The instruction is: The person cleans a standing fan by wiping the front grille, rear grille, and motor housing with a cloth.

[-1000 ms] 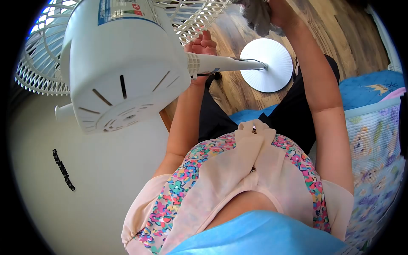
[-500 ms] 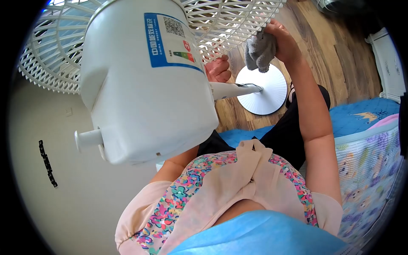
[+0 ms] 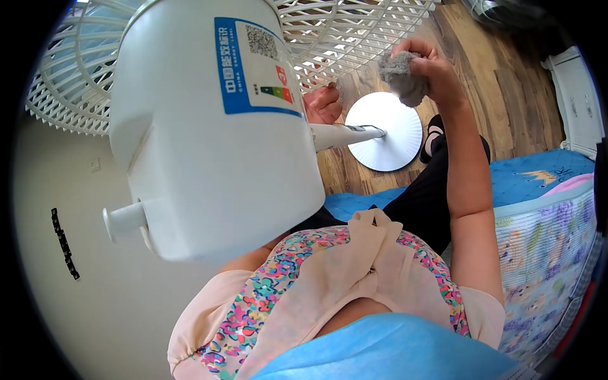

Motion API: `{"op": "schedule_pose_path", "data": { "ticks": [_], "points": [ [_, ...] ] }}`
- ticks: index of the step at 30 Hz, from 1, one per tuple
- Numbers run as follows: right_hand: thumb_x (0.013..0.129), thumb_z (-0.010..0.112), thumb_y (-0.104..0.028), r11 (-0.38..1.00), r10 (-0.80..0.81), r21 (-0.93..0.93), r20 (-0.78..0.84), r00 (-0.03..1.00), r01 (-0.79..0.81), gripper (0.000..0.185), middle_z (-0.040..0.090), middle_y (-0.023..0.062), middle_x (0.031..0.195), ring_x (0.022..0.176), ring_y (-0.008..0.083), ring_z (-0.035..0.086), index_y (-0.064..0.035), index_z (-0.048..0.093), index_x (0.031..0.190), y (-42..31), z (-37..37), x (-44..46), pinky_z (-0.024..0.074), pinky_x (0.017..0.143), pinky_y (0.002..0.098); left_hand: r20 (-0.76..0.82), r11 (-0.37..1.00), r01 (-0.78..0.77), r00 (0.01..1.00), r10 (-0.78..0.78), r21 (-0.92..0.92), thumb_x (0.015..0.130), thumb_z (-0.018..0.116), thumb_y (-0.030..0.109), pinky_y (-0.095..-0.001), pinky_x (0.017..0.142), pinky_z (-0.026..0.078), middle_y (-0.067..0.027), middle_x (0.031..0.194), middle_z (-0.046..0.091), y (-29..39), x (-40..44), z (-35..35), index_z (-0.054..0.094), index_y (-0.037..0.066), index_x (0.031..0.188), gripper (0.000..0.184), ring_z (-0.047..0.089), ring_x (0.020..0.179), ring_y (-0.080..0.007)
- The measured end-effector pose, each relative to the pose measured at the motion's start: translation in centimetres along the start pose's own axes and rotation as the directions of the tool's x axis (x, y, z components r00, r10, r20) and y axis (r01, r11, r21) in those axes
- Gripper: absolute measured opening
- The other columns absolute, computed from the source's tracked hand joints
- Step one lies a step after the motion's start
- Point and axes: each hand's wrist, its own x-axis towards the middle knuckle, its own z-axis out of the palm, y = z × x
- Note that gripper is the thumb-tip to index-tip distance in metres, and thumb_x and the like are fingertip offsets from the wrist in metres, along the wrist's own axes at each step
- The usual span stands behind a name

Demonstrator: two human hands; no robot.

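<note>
A grey cloth [image 3: 404, 77] is bunched in my right hand [image 3: 438, 75], held just off the right rim of the fan's white grille [image 3: 354, 28]. My left hand [image 3: 323, 104] is curled at the lower edge of that grille, its fingers closed around the rim and its wrist hidden behind the motor housing. The white housing [image 3: 215, 152] fills the upper left, bearing a blue-and-white energy label [image 3: 259, 66] and a knob [image 3: 123, 220]. From it a white pole [image 3: 345, 135] runs down to a round ribbed base [image 3: 386, 136].
Under the fan base lies a wood floor [image 3: 506, 82]. A white cabinet [image 3: 579, 98] stands at the right, and a dark round object [image 3: 506, 11] sits at the top right. A blue mat [image 3: 538, 174] and a patterned quilt [image 3: 544, 253] lie beside my right arm.
My right hand has drawn the grey cloth away from the grille rim, a little to the right, and the cloth is now more tightly bunched. The left hand stays at the grille.
</note>
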Motion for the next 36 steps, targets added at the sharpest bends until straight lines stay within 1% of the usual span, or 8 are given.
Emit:
{"op": "schedule_pose_path", "data": {
  "ticks": [11,15,16,17,22,28,32,36],
  "points": [
    [0.093,0.062,-0.025,0.993,0.005,0.121,0.000,1.000,-0.005,0.026,0.071,0.0043,0.096,0.082,0.0096,0.069,-0.0043,0.064,0.110,1.1,-0.7,0.8,0.0591,0.078,0.0272,0.055,0.995,0.084,0.995,-0.087,0.052,0.097,0.038,0.020,-0.0256,0.065,0.031,-0.0034,0.081,0.040,0.5,0.0,-0.8,0.048,-0.004,0.109,0.029,0.031,0.069,-0.0122],
    [0.096,0.059,-0.030,0.898,0.017,0.417,-0.346,0.938,0.137,0.038,0.070,0.0098,0.108,0.097,0.0185,0.069,-0.0004,0.061,0.120,3.0,-1.0,0.8,0.0572,0.088,0.0330,0.023,0.995,0.050,0.998,-0.052,0.081,0.096,0.038,0.020,-0.0253,0.065,0.031,-0.0032,0.080,0.039,0.2,-0.4,-0.9,0.048,-0.002,0.108,0.027,0.029,0.069,-0.0123],
    [0.098,0.058,-0.030,0.841,-0.065,0.532,-0.086,0.994,0.101,0.038,0.069,0.0089,0.112,0.101,0.0189,0.068,-0.0014,0.060,0.123,2.6,-1.1,1.0,0.0563,0.091,0.0348,0.023,0.996,0.050,0.998,-0.052,0.080,0.096,0.038,0.020,-0.0253,0.065,0.031,-0.0032,0.080,0.039,0.2,-0.4,-0.8,0.048,-0.002,0.108,0.027,0.029,0.069,-0.0123],
    [0.098,0.058,-0.030,0.841,-0.065,0.531,-0.086,0.994,0.101,0.038,0.069,0.0089,0.112,0.101,0.0189,0.068,-0.0014,0.060,0.123,2.9,-1.5,0.8,0.0563,0.091,0.0348,0.020,0.996,0.065,0.998,-0.066,0.068,0.096,0.038,0.019,-0.0257,0.065,0.031,-0.0032,0.080,0.039,0.3,-0.4,-0.8,0.048,-0.003,0.109,0.028,0.029,0.069,-0.0124],
    [0.098,0.059,-0.029,0.991,-0.032,0.126,-0.055,0.998,0.039,0.040,0.069,0.0070,0.113,0.100,0.0164,0.068,-0.0039,0.056,0.129,2.4,-2.6,0.8,0.0564,0.089,0.0309,-0.023,0.987,-0.046,0.998,0.050,0.157,0.096,0.039,0.020,-0.0269,0.065,0.032,-0.0033,0.080,0.040,-0.5,-0.5,0.0,0.048,-0.003,0.111,0.029,0.031,0.069,-0.0125],
    [0.096,0.058,-0.020,0.951,-0.223,0.147,-0.290,0.931,0.274,0.035,0.070,0.0055,0.111,0.096,0.0140,0.069,-0.0059,0.058,0.128,3.1,-1.2,0.7,0.0577,0.084,0.0299,0.073,0.994,0.039,0.996,-0.047,0.105,0.096,0.042,0.021,-0.0263,0.067,0.033,-0.0039,0.080,0.041,-0.3,-0.5,-1.0,0.048,-0.006,0.113,0.033,0.034,0.069,-0.0126],
    [0.093,0.060,-0.020,0.980,-0.103,0.126,-0.336,0.936,0.153,0.034,0.071,0.0041,0.106,0.094,0.0130,0.069,-0.0073,0.061,0.125,1.5,-1.6,0.2,0.0582,0.081,0.0294,-0.069,0.999,-0.023,0.997,0.024,0.024,0.095,0.044,0.021,-0.0258,0.067,0.033,-0.0032,0.080,0.041,-0.4,-0.8,-1.0,0.048,-0.007,0.114,0.034,0.034,0.070,-0.0123],
    [0.092,0.063,-0.021,0.986,-0.154,-0.080,-0.083,0.985,0.147,0.020,0.069,-0.0010,0.092,0.080,0.0057,0.065,-0.0089,0.069,0.107,-0.9,0.1,-0.5,0.0550,0.070,0.0221,0.046,0.993,-0.050,0.998,0.045,0.109,0.093,0.047,0.021,-0.0254,0.069,0.033,-0.0040,0.086,0.044,0.0,-0.8,-1.9,0.049,-0.007,0.115,0.035,0.035,0.071,-0.0117]
  ]
}}
